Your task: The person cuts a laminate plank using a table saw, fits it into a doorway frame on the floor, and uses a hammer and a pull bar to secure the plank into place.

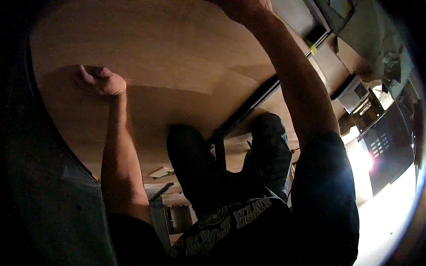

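My left hand (101, 80) is at the face of a large pale brown wooden panel (155, 48), fingers apart and slightly bent, holding nothing; I cannot tell whether it presses on the panel. My right hand (246, 9) reaches up to the top edge of the view, where its fingers are hidden or cut off, so whatever it touches is unclear. Both my knees, in dark trousers, are bent near the panel's lower part. A dark strip (244, 108) runs diagonally along the panel's right edge, with a small yellow piece (313, 49) farther up it.
A dark curved edge (44, 111) borders the panel on the left, beside a dark surface. At the right are a small pale box-like object (353, 93), a dark perforated cover (384, 148) and a bright light. Smaller pieces lie beyond my knees.
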